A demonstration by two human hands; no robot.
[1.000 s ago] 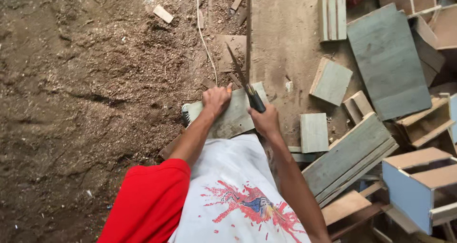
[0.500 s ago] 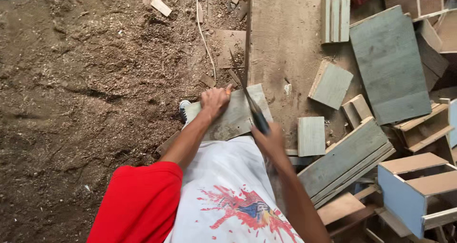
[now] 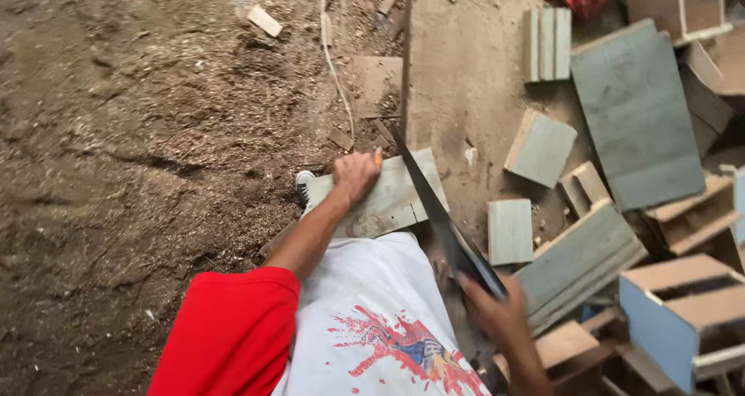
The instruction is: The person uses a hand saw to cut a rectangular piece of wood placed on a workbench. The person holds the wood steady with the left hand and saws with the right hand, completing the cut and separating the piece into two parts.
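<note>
Sawdust-strewn dirt floor, left hand (image 3: 357, 175) flat on pale grey-green plank (image 3: 388, 198), right hand (image 3: 497, 310) gripping dark handsaw (image 3: 438, 217)

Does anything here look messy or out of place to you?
Yes. Sawdust and wood scraps cover the ground instead of a bench. The board lies tilted under the left hand, and the right hand holds a handsaw across it. Offcuts lie scattered at odd angles.

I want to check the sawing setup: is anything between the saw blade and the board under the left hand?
Nothing visible. The saw in the right hand lies straight across the board, beside the left hand pressing it down.
</note>
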